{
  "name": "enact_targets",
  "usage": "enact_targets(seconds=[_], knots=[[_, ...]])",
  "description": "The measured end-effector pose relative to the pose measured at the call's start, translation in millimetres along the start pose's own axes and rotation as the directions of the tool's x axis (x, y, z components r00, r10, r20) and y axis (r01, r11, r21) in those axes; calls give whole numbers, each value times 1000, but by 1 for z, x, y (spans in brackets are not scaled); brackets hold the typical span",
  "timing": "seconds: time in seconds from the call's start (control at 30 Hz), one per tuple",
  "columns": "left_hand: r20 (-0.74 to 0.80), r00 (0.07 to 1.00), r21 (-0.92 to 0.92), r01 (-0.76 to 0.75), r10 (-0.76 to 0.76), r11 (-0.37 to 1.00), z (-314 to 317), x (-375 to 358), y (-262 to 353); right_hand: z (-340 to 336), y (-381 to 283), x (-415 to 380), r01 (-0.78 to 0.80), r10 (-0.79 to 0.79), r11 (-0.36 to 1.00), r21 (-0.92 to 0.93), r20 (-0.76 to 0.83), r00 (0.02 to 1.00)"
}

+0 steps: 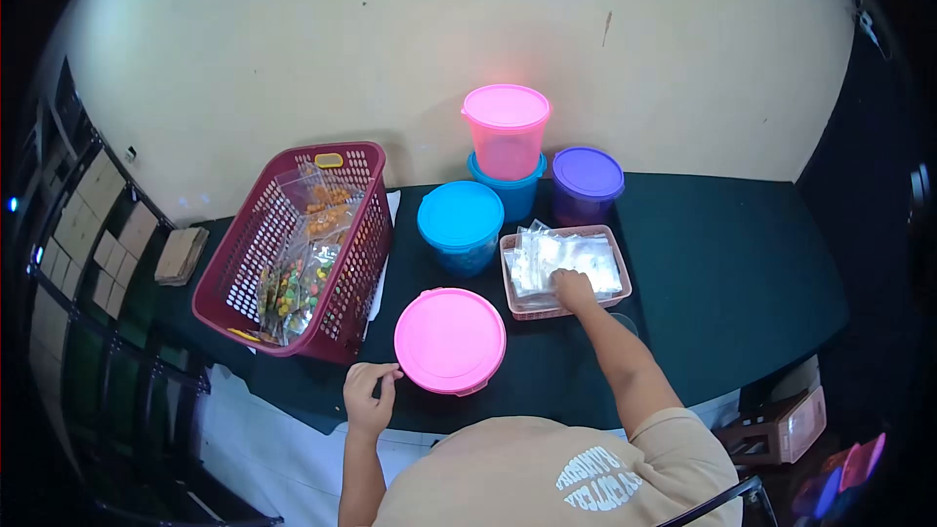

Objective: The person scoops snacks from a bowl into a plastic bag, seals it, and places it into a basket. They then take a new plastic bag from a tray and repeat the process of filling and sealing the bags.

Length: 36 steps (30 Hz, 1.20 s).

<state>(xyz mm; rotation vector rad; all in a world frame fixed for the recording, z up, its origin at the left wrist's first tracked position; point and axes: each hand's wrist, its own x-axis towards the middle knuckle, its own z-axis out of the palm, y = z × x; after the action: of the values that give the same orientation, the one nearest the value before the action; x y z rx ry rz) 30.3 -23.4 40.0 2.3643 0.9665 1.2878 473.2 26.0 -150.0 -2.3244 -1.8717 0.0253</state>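
My left hand [369, 398] is beside the round pink-lidded tub [450, 342] near the table's front edge. Its fingertips reach the lid's rim, with thumb and fingers apart and nothing visible between them. My right hand [574, 290] is over a small pink basket [537, 313], its fingers bent down and closed on the top of a stack of clear plastic bags [584, 256]. The fingertips are partly hidden, so how many bags they grip does not show. The pink lid sits flat on its tub.
A maroon laundry basket [376, 263] at left holds bags of colourful and orange snacks [298, 278]. Behind stand a blue tub [461, 224], a purple tub [588, 181], and a pink tub [508, 127] stacked on another blue tub [509, 200]. Brown packets [182, 256] lie far left.
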Motion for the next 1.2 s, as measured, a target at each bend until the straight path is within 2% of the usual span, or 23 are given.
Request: enact_targets(seconds=[0.1, 0.17, 0.2, 0.27, 0.3, 0.37, 0.5, 0.53, 0.57, 0.6, 0.63, 0.67, 0.7, 0.73, 0.77, 0.83, 0.87, 0.9, 0.97, 1.03, 1.1, 1.17, 1.2], knots=[[12, 1000, 70, -1, 0, 998, -12, -6, -3, -6, 6, 2, -44, 53, 990, 133, -67, 996], [-127, 975, -60, 174, -181, 983, -11, -15, -2, -24, 11, -4, -49, 143, 948, 313, -286, 947], [-131, 971, -79, 189, -199, 979, -9, -18, -2, -37, 14, -5, -113, 248, 911, 397, -308, 918], [-112, 974, -83, 187, -195, 979, -2, -23, -1, -51, 33, -2, -113, 270, 931, 347, -447, 853], [-100, 978, -88, 173, -181, 981, 2, -23, 1, -61, 37, -3, -120, 275, 931, 346, -443, 853], [-62, 984, -65, 163, -167, 984, 9, -21, 5, -85, 48, -9, -25, 402, 852, 523, -622, 672], [34, 960, -243, 277, -277, 930, 35, -24, 0, -113, 65, -18, -59, 529, 756, 652, -555, 642], [53, 950, -320, 309, -309, 896, 46, -17, 4, -117, 64, -17, 102, 607, 493, 864, -426, 671], [73, 938, -391, 339, -338, 856, 55, -10, 9, -121, 63, -19, 241, 632, 154, 958, -283, 722], [138, 925, -416, 378, -353, 827, 64, -1, 15, -122, 59, -23, 289, 584, -166, 943, -142, 799], [202, 909, -436, 417, -365, 798, 72, 8, 20, -134, 47, -30, 291, 584, -165, 942, -144, 799], [201, 910, -436, 416, -364, 798, 84, 15, 20, -145, 35, -38, 202, 494, -307, 930, -25, 869], [279, 875, -552, 484, -397, 679, 100, 20, 16, -149, 24, -43, 98, 384, -436, 895, 87, 919], [361, 836, -644, 545, -414, 537, 109, 25, 12, -149, 13, -47, 65, 323, -440, 895, 91, 942], [363, 836, -643, 545, -412, 539, 111, 31, 11, -147, 3, -50, 33, 260, -443, 896, 93, 961], [715, 650, -650, 754, -258, 98, 115, 40, 7, -149, -19, -60, -141, 125, -389, 910, 204, 971], [799, 575, -581, 813, -174, 19, 121, 38, -2, -144, -27, -66, -202, 79, -389, 899, 251, 965], [796, 580, -587, 809, -175, 11, 123, 36, 7, -143, -40, -73, -177, 68, -330, 927, 210, 975], [754, 574, -508, 817, -319, 272, 127, 29, 33, -139, -63, -85, -255, 53, -320, 912, 287, 957], [741, 545, -488, 838, -392, 243, 137, 16, 37, -126, -75, -93, -304, 52, -150, 941, 314, 948], [593, 630, -552, 772, -501, 316, 138, 3, 31, -128, -74, -99, -339, -52, -324, 883, 341, 939], [559, 655, -595, 744, -508, 305, 124, -2, 22, -105, -50, -85, -394, -209, -249, 885, 348, 914], [461, 683, -660, 691, -566, 296, 109, 1, 27, -75, -39, -71, -256, -36, -137, 957, 253, 967]])
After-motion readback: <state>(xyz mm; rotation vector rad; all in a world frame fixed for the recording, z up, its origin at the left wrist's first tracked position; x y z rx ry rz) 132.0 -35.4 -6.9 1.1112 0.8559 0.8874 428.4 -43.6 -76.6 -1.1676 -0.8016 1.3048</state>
